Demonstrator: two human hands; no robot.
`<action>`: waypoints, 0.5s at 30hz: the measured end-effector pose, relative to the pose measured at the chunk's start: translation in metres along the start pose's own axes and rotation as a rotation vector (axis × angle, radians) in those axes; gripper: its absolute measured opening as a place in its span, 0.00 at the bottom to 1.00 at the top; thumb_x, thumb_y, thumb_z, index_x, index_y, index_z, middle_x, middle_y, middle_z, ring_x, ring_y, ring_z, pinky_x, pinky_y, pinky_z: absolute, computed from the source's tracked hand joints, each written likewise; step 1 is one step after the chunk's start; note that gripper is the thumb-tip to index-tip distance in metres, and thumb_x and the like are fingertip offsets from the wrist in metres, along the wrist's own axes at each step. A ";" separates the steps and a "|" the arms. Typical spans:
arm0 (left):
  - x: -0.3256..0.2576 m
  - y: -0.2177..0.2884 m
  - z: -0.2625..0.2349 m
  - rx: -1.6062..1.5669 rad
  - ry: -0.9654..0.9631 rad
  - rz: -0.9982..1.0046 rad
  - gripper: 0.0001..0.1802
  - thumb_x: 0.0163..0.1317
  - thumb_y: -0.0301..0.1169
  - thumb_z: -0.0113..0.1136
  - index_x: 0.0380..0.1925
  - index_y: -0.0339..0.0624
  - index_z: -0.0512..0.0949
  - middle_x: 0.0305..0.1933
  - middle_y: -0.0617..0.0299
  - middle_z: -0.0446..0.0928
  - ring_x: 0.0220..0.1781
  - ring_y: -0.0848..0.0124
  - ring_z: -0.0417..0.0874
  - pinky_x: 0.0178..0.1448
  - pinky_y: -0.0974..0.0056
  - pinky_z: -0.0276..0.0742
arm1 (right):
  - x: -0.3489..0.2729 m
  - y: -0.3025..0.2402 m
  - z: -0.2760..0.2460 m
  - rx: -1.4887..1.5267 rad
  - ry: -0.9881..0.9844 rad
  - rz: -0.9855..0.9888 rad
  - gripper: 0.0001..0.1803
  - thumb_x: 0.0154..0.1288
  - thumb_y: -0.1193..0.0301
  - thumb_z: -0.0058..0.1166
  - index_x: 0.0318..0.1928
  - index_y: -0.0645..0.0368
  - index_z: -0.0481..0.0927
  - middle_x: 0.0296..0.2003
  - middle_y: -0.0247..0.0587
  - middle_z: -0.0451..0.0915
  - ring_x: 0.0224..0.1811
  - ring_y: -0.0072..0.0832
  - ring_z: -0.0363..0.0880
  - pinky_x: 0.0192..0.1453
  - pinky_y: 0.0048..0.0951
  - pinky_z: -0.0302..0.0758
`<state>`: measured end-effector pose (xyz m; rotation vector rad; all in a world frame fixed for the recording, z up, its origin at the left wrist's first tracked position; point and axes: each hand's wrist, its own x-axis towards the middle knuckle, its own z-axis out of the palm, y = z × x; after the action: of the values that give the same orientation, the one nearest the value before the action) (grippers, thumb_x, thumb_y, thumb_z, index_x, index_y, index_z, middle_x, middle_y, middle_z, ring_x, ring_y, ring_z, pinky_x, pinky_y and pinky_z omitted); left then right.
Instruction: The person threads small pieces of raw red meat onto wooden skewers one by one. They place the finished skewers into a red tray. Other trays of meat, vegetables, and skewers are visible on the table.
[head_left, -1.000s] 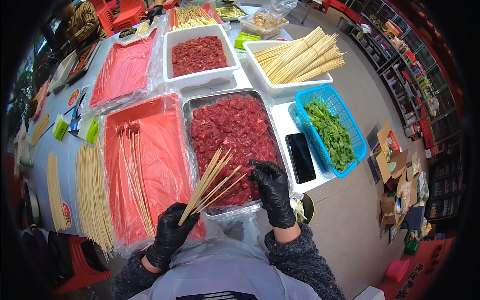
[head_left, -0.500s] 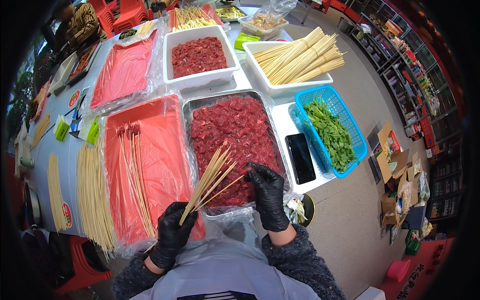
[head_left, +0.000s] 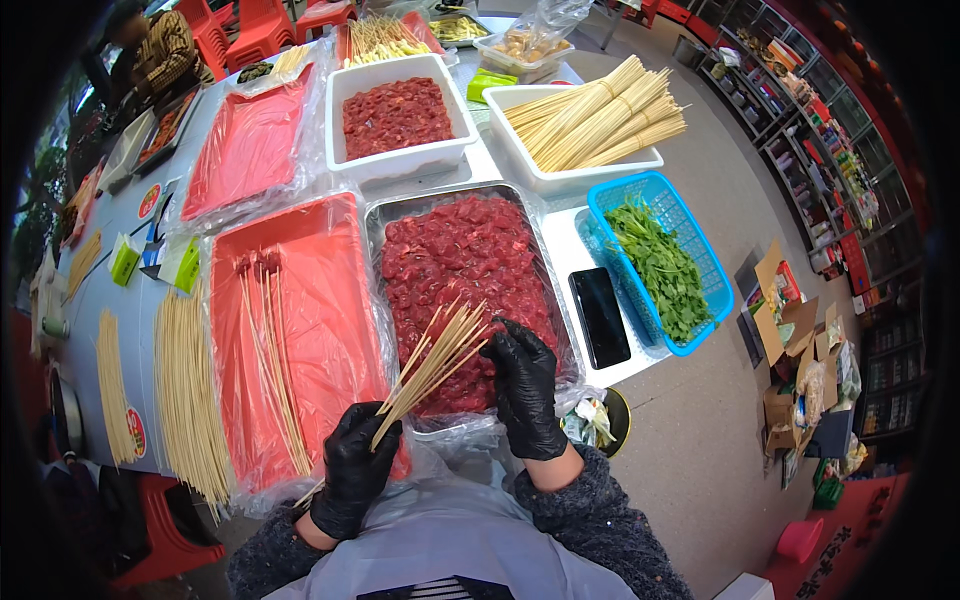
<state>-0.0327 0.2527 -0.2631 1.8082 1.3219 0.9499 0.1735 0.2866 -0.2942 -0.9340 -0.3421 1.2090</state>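
A pale table (head_left: 140, 340) stands on a grey floor (head_left: 690, 450), its far left fading into the dark rim of the lens. At that side, beyond the hands, a seated person (head_left: 168, 55) in a patterned top is partly lost in shadow. Well left of the left hand lie a short row of sticks (head_left: 118, 400) and a denser spread of sticks (head_left: 188, 400). Nearer that hand is a red tray (head_left: 330, 290) under crumpled clear film; a few skewers (head_left: 272, 330) tipped with meat lie in it, their lower ends running toward the wrist.

The gloved left hand (head_left: 357, 465) is closed around a fanned bundle of sticks (head_left: 438, 355), its grip covering part of their lower lengths. The bundle slants up rightward over a metal tray (head_left: 400, 207) of raw meat (head_left: 465, 255), masking part of the meat. The gloved right hand (head_left: 525, 385) has curled fingers at the bundle's upper right edge; whether they pinch anything I cannot tell.

Right of that hand lie a black phone (head_left: 600, 318) and a blue basket (head_left: 727, 290) of green leaves (head_left: 655, 260). Farther right, cardboard boxes (head_left: 785, 330) hold contents too small to identify, and shelves (head_left: 850, 190) bend into darkness.
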 end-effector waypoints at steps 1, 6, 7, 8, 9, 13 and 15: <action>0.001 0.000 0.001 0.011 0.007 0.015 0.09 0.51 0.18 0.59 0.35 0.34 0.78 0.37 0.52 0.77 0.35 0.62 0.81 0.38 0.66 0.75 | 0.000 0.000 0.000 0.017 -0.001 -0.003 0.13 0.60 0.78 0.53 0.46 0.66 0.76 0.35 0.39 0.79 0.34 0.25 0.78 0.42 0.23 0.76; 0.002 0.002 0.001 0.071 0.033 0.066 0.11 0.49 0.17 0.59 0.35 0.34 0.78 0.37 0.52 0.76 0.35 0.61 0.81 0.38 0.66 0.76 | 0.002 0.003 0.000 0.042 -0.007 0.018 0.11 0.61 0.78 0.52 0.45 0.66 0.76 0.36 0.39 0.79 0.35 0.25 0.78 0.43 0.23 0.77; 0.002 0.003 0.002 0.081 0.035 0.062 0.10 0.49 0.16 0.59 0.35 0.33 0.78 0.36 0.52 0.76 0.35 0.62 0.80 0.37 0.67 0.75 | 0.002 0.004 0.000 0.031 -0.012 0.039 0.11 0.61 0.78 0.52 0.45 0.66 0.76 0.36 0.39 0.79 0.35 0.25 0.78 0.43 0.23 0.77; 0.002 0.005 0.003 0.092 0.037 0.058 0.10 0.50 0.16 0.58 0.34 0.32 0.78 0.35 0.52 0.76 0.34 0.63 0.80 0.37 0.67 0.75 | 0.002 0.004 0.000 0.019 -0.017 0.060 0.11 0.61 0.77 0.51 0.45 0.66 0.76 0.37 0.39 0.78 0.36 0.25 0.78 0.43 0.23 0.77; 0.002 0.006 0.003 0.089 0.038 0.059 0.10 0.50 0.16 0.58 0.34 0.32 0.78 0.35 0.52 0.76 0.34 0.63 0.80 0.37 0.67 0.75 | 0.002 0.005 0.000 0.049 0.001 0.068 0.12 0.60 0.78 0.52 0.45 0.67 0.76 0.36 0.40 0.79 0.35 0.25 0.78 0.42 0.23 0.77; 0.005 0.008 0.004 0.087 0.035 0.065 0.10 0.50 0.16 0.58 0.35 0.32 0.78 0.34 0.52 0.76 0.34 0.62 0.80 0.37 0.67 0.75 | 0.001 0.004 0.002 0.118 0.042 0.090 0.13 0.59 0.79 0.53 0.46 0.69 0.75 0.34 0.41 0.79 0.33 0.26 0.78 0.41 0.24 0.77; 0.006 0.007 0.005 0.077 0.029 0.073 0.10 0.50 0.16 0.58 0.35 0.32 0.78 0.34 0.52 0.76 0.33 0.62 0.80 0.36 0.66 0.75 | 0.000 0.004 0.003 0.118 0.043 0.090 0.13 0.59 0.79 0.53 0.46 0.69 0.75 0.34 0.41 0.79 0.33 0.26 0.78 0.41 0.24 0.77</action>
<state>-0.0242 0.2561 -0.2584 1.9188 1.3351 0.9794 0.1687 0.2880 -0.2950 -0.8787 -0.1941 1.2755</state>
